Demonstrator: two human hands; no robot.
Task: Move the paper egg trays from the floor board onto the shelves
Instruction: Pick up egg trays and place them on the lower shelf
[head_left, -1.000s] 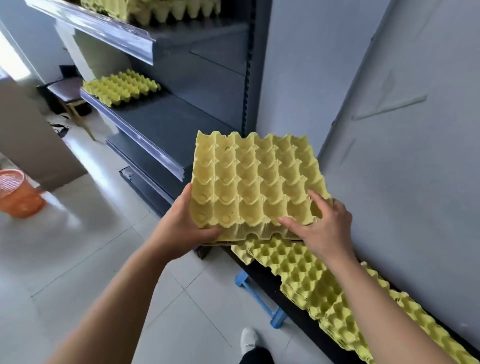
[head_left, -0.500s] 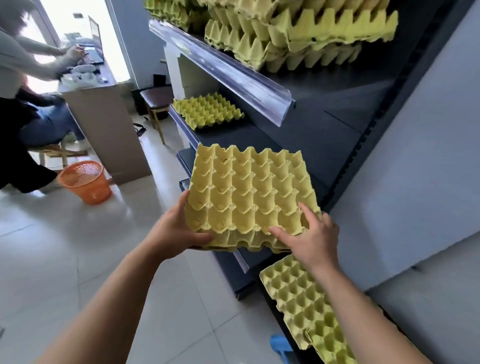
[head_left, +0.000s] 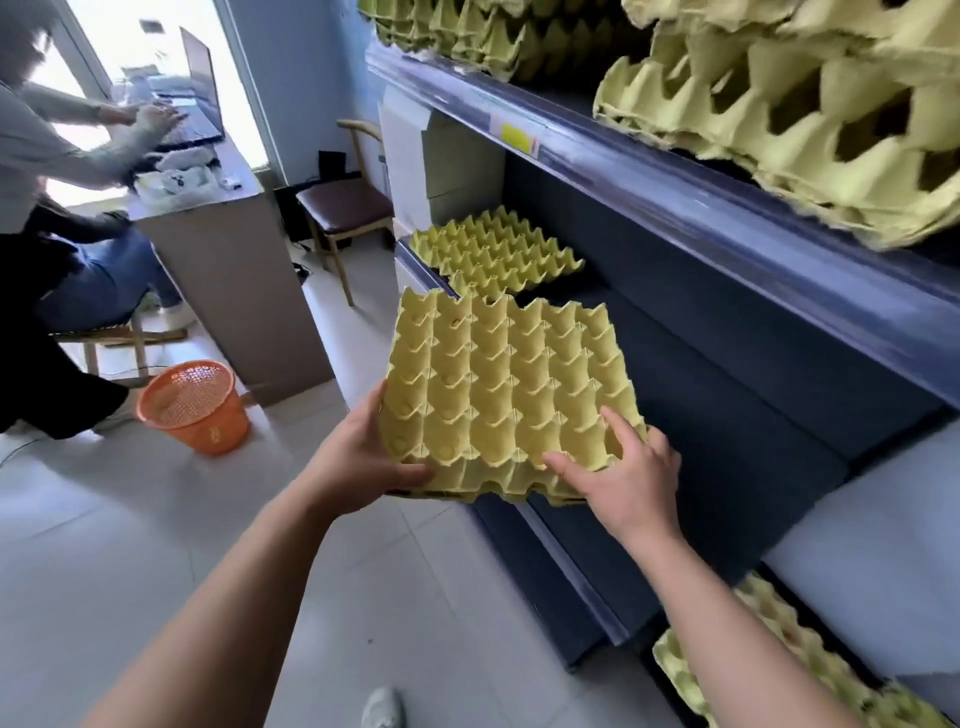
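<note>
Left hand (head_left: 363, 460) and right hand (head_left: 631, 475) both gripping the paper egg trays (head_left: 506, 382), held over the front edge of the middle shelf (head_left: 701, 395). Dip them and they may catch that lip and buckle.

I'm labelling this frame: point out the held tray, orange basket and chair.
held tray (head_left: 498, 384): head view, middle cups.
orange basket (head_left: 208, 426): head view, outer wall.
chair (head_left: 345, 208): head view, seat cushion.
</note>
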